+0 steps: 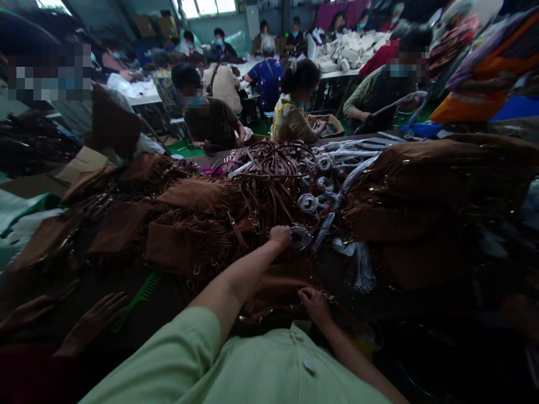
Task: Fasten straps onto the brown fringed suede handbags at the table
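My left hand reaches forward with its fingers closed, beside a coil of plastic-wrapped strap. Whatever is inside that fist is hidden. In front of my body lies a brown suede-like bag with metal fittings along its near edge. My right hand is at the bag's right side, thumb and fingers pinched together; what they grip is too small and dark to name. Just beyond my left hand, brown straps with metal clasps are heaped in a tangle.
Brown fringed bags are spread at the left, and more bags are stacked at the right. A green comb lies near a co-worker's hands. Wrapped straps trail across the back. Several people sit across the table.
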A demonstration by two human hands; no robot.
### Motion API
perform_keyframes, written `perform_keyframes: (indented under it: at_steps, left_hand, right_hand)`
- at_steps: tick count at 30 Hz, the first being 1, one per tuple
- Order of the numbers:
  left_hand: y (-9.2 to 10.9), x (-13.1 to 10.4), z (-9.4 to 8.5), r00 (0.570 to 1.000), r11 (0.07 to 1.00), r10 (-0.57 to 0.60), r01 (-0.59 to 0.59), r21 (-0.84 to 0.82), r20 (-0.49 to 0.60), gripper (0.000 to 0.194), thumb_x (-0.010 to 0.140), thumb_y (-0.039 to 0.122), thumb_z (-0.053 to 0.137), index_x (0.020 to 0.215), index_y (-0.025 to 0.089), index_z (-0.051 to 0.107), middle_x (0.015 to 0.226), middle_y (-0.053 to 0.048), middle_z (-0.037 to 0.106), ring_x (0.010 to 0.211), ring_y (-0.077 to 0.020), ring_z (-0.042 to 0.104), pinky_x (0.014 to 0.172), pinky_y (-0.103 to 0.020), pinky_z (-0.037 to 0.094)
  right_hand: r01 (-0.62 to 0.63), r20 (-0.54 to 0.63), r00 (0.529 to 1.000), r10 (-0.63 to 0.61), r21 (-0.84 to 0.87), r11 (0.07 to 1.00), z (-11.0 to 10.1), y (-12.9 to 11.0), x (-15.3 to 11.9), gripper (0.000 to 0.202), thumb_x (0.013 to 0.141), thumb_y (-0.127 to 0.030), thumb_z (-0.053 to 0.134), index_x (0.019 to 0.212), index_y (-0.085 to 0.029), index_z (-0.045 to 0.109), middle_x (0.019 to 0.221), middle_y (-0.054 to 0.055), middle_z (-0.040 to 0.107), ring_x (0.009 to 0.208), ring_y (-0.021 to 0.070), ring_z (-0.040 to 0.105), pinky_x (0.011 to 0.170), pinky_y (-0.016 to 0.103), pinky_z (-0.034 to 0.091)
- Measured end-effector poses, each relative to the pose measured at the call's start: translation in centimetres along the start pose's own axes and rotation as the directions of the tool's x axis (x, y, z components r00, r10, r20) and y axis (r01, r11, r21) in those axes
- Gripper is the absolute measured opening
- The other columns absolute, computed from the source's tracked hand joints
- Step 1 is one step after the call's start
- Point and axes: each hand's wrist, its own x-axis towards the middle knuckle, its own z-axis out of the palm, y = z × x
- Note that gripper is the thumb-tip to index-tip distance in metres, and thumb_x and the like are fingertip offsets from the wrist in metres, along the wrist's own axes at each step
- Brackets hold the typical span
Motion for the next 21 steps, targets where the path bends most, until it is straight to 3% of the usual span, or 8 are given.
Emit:
perform_keyframes:
  at_steps: [4, 7, 11, 16, 21]
  left_hand:
    - [-0.3, -0.7, -1.3, 0.999, 0.995, -0.008, 0.011, -0.096, 0.031, 0.026, 0.072, 0.028, 0.061, 0.096, 0.016, 0.059, 0.097, -0.011, 0.064, 0.093, -0.0231, 0.060, 0.079, -0.028, 0.042]
    - [-1.9, -2.4, -1.8, 0.987, 0.937, -0.098, 0.135, -0.322, 0.128, 0.024, 0.070, 0.031, 0.063, 0.088, 0.016, 0.060, 0.080, -0.006, 0.065, 0.075, -0.0192, 0.062, 0.066, -0.025, 0.045]
    - [-4.8, -6.1, -0.7, 0.908, 0.655, -0.197, 0.402, -0.639, 0.369, 0.026, 0.073, 0.029, 0.062, 0.094, 0.014, 0.056, 0.055, 0.003, 0.055, 0.044, -0.0108, 0.052, 0.048, -0.022, 0.041]
    - [-7.0, -11.3, 1.2, 0.884, 0.394, -0.268, 0.463, -0.794, 0.382, 0.025, 0.071, 0.027, 0.065, 0.087, 0.013, 0.055, 0.052, 0.005, 0.052, 0.038, -0.0057, 0.045, 0.042, -0.017, 0.036]
    - [-6.7, -14.7, 1.3, 0.846, 0.173, -0.370, 0.468, -0.866, 0.383, 0.034, 0.071, 0.033, 0.067, 0.093, 0.013, 0.053, 0.057, 0.002, 0.058, 0.043, -0.0088, 0.052, 0.044, -0.019, 0.040]
  right_hand:
    - [-0.008, 0.010, 1.000, 0.008, 0.009, 1.000, -0.1, -0.2, 0.0, 0.032, 0.079, -0.039, 0.046, 0.078, -0.019, 0.071, 0.077, 0.005, 0.071, 0.073, 0.0194, 0.064, 0.069, 0.028, 0.046]
    - [-0.003, 0.011, 1.000, 0.003, 0.004, 1.000, -0.2, -0.3, 0.1, 0.033, 0.078, -0.039, 0.046, 0.079, -0.018, 0.071, 0.079, 0.005, 0.071, 0.075, 0.0196, 0.064, 0.069, 0.027, 0.046]
    - [0.035, 0.034, 0.999, -0.036, 0.022, 0.999, -0.2, -0.1, 0.2, 0.034, 0.078, -0.040, 0.045, 0.078, -0.017, 0.070, 0.079, 0.007, 0.071, 0.077, 0.0206, 0.064, 0.071, 0.028, 0.046]
    - [0.055, 0.039, 0.998, -0.057, 0.044, 0.998, -0.1, 0.1, 0.3, 0.033, 0.077, -0.040, 0.047, 0.078, -0.017, 0.070, 0.082, 0.008, 0.071, 0.080, 0.0223, 0.063, 0.073, 0.031, 0.046]
    - [0.063, 0.046, 0.997, -0.065, 0.029, 0.998, -0.3, -0.3, 0.3, 0.034, 0.076, -0.043, 0.047, 0.076, -0.017, 0.070, 0.080, 0.007, 0.070, 0.079, 0.0231, 0.063, 0.073, 0.031, 0.046]
